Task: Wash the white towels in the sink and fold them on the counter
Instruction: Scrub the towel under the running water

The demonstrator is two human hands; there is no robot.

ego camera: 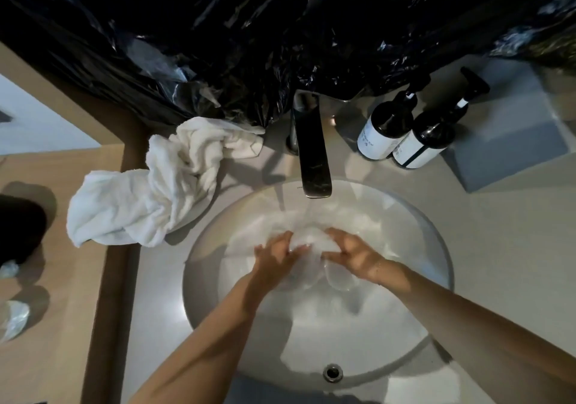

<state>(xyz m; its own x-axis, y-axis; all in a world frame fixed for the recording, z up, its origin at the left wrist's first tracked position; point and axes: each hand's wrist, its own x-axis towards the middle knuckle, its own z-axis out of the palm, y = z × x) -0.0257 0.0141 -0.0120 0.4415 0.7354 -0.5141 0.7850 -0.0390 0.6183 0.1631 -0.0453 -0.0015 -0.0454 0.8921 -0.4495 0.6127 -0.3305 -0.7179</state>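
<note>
**Wet towel gripped in basin under faucet**

Grey counter (467, 232) carries a round white sink (436, 247) beneath a dark flat faucet (313, 157). Within the basin, directly below the spout, a white towel (311, 241) is bunched and wet; its outline is blurred, so long axis and heading cannot be determined. Left hand (274, 257) and right hand (355, 255) both have fingers curled into the cloth, gripping it from either side. A second white towel (140, 195) lies crumpled on the counter left of the sink, its length running from the near left towards the faucet. Two dark pump bottles (405, 135) stand right of the faucet. Black plastic sheeting (249, 29) covers the rear wall.
</note>
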